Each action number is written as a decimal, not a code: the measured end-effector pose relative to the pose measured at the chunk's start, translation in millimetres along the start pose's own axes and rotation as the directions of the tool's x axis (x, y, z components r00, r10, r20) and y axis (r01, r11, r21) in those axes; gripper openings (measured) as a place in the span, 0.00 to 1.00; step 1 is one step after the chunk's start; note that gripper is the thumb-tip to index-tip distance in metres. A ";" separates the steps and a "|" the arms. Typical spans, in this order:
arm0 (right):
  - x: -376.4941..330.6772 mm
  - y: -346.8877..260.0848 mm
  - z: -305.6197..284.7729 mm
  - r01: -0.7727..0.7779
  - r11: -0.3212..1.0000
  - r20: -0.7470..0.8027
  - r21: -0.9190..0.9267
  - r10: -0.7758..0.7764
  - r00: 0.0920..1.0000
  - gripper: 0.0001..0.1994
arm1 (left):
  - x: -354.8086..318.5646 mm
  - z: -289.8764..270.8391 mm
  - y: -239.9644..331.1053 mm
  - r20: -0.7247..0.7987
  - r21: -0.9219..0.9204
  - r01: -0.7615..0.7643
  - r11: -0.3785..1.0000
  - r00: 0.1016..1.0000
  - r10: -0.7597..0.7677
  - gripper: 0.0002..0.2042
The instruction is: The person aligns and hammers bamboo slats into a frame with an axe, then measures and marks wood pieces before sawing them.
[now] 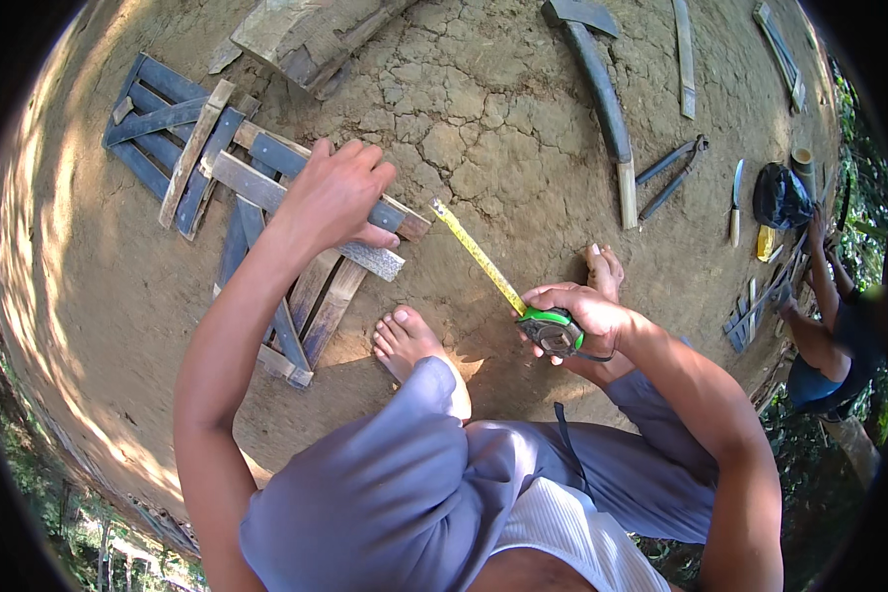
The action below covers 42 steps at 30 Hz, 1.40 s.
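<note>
Bare hands, tape measure and slatted woodwork on cracked earth [454,118], with clock directions taken from the centre of view. At about half past 3, the right hand [590,314] is closed around a green-and-black tape measure [553,333]; its yellow blade [479,255] extends obliquely toward 12 o'clock, the free end near the slat ends but apart from them. At about half past 10, the left hand [333,192] lies across the slatted wooden assembly [189,163], fingers bent and thumb set apart from them; whether it grips firmly cannot be told. The assembly, of pale and dark strips, spans roughly 8 to 10 o'clock. The left foot [409,345] stands near the centre, toward 7 o'clock; the right foot [605,271] is beyond the tape measure, near 3 o'clock. A weathered timber block [311,44] lies at 11 o'clock, a long-handled bladed tool [602,99] at 1, and pincers [673,180] at 2. Between 2 and 3 are a knife [736,202] and a black plastic bag [779,195]. A co-worker [829,335] occupies the margin at 3 o'clock.
</note>
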State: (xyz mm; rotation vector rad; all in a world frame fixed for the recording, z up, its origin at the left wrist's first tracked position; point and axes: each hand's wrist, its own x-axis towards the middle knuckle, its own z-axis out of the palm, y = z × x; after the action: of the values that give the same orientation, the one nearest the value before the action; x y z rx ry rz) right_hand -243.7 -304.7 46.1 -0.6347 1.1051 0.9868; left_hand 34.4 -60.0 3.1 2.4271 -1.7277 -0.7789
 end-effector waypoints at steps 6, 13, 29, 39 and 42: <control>-13.8 -3.0 -11.8 -0.042 0.999 0.195 -0.021 0.046 0.980 0.19 | -17.9 -33.7 -8.2 0.044 -0.052 0.003 0.999 0.999 -0.001 0.34; -18.4 -14.7 18.5 -0.116 0.990 0.447 0.078 0.070 0.892 0.20 | -85.6 -79.0 -18.6 -0.182 -0.026 0.167 0.986 0.969 -0.169 0.34; -45.4 -100.9 130.6 0.456 0.706 0.397 -0.542 -0.263 0.879 0.17 | -236.0 -135.7 -15.8 -0.671 -0.091 0.388 0.917 0.657 -0.344 0.29; -128.8 -164.9 183.3 0.404 -0.280 0.486 -0.871 -0.620 0.616 0.15 | -212.1 -113.1 -16.2 -0.616 -0.161 0.389 0.907 0.678 -0.400 0.30; -139.7 -171.3 189.7 0.391 -0.234 0.445 -0.890 -0.631 0.636 0.15 | -204.2 -113.4 -17.2 -0.635 -0.158 0.380 0.911 0.668 -0.389 0.30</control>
State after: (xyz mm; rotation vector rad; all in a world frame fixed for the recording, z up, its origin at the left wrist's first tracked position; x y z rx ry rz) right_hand -25.2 -270.1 235.6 -2.2550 -0.1209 0.7299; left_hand 48.8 103.4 170.3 2.6218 -0.9455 0.0965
